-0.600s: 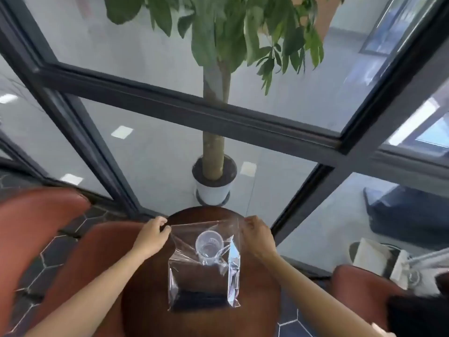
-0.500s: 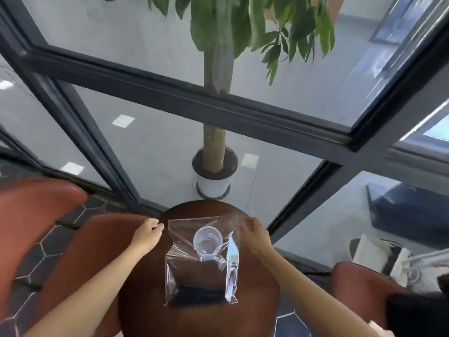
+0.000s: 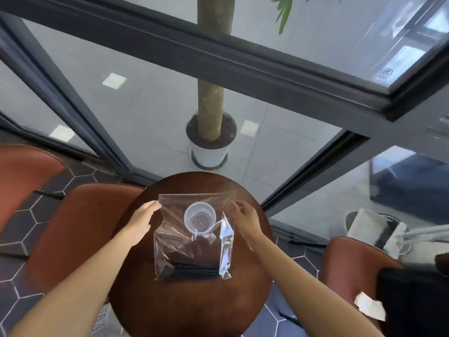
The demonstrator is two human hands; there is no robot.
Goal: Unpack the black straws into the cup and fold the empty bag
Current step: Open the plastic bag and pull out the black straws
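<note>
A clear plastic bag (image 3: pixel 170 239) hangs over the round dark-brown table (image 3: pixel 194 307). Its bottom, with a bundle of black straws (image 3: pixel 194 270) lying across it, rests near the table's middle. My left hand (image 3: pixel 142 218) pinches the bag's top-left corner with its fingertips. My right hand (image 3: pixel 244 218) pinches the top edge near the right corner. A clear plastic cup (image 3: pixel 199 218) stands upright on the table behind the bag and shows through the film. The bag's right side is creased and shiny.
Red-brown chairs stand at the left (image 3: pixel 73 229) and right (image 3: pixel 357 261) of the table. A potted tree (image 3: pixel 210 142) stands beyond a dark-framed glass wall (image 3: pixel 243 59) behind the table. White bags (image 3: pixel 379 229) lie at the far right on the floor.
The view has tilted down and nearer to the table. Both hands stay at the bag's top corners; my left fingers have straightened a little. The bag and straws have hardly moved.
</note>
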